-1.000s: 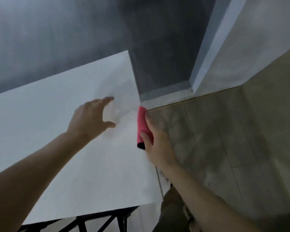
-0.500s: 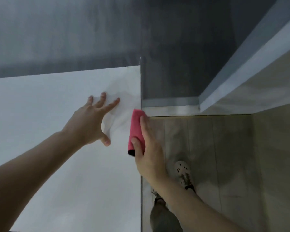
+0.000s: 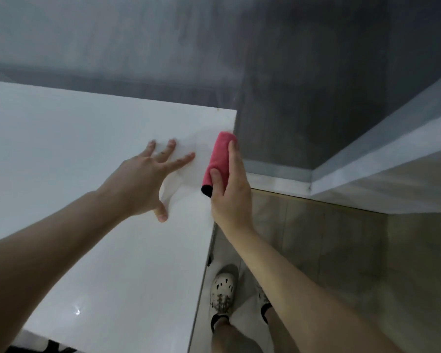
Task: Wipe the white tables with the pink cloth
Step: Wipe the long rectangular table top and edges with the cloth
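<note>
Pink cloth [image 3: 218,161], bunched into a tight roll, sits in my right hand [image 3: 231,197] at the right-hand edge of the white table [image 3: 87,138], just short of its far corner. My thumb and fingers are curled round the roll, so the hand is narrow and full. Whether the cloth is pressed onto the top or only held against the edge, I cannot tell.

My left hand [image 3: 140,182] lies wide beside it, with the fingers spread and straight on the glossy surface, holding nothing.

Several things could go wrong from here. Rolled this tightly, the cloth offers only a thin strip to the table, so a pass may leave streaks or miss the corner altogether. It is so close to the edge that a stroke pushed outward could carry my hand off the side, and the cloth could drop to the tiled floor [image 3: 329,250] near my shoe [image 3: 222,289]. The spread left palm is likely to leave prints on the shiny top. If I lean on it, the table may shift.
</note>
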